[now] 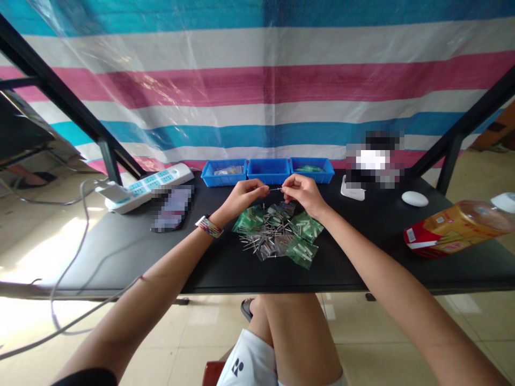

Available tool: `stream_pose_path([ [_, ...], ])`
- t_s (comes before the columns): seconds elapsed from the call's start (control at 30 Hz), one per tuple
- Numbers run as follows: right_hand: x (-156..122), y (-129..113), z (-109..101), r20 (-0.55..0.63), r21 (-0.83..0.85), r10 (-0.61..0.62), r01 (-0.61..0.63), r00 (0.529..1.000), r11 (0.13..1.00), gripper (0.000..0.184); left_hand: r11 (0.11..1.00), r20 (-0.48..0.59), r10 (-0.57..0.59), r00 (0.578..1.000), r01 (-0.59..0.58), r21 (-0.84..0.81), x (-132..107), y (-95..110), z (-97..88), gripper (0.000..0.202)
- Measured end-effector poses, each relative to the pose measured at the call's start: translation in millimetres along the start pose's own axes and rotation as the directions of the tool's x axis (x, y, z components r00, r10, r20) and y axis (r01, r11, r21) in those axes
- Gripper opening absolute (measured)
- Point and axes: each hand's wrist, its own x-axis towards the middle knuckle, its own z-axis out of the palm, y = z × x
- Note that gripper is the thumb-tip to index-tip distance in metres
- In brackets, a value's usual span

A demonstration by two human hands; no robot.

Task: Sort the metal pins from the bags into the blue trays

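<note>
My left hand (244, 197) and my right hand (302, 193) meet above the black table (120, 246), fingertips pinched. Between them they hold a thin metal pin (276, 189) level, each hand closed on one end. Just below lies a heap of small green plastic bags (303, 225) and several loose metal pins (257, 241). A woven band sits on my left wrist (209, 225).
Three blue bins (269, 170) line the table's far edge. A white power strip (147, 186) and cable lie at the left, a white puck (414, 199) and a lying bottle with an orange label (454, 228) at the right. A striped tarp hangs behind.
</note>
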Motion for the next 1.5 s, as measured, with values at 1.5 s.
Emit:
stream_pose_path([
  [1.5,9.9,4.4,-9.9,-0.141,-0.391,-0.133,0.068,0.981,0.918,0.024,0.822,0.316,0.213,0.925,-0.344,0.454,3.0,-24.9,-16.2,0.018],
])
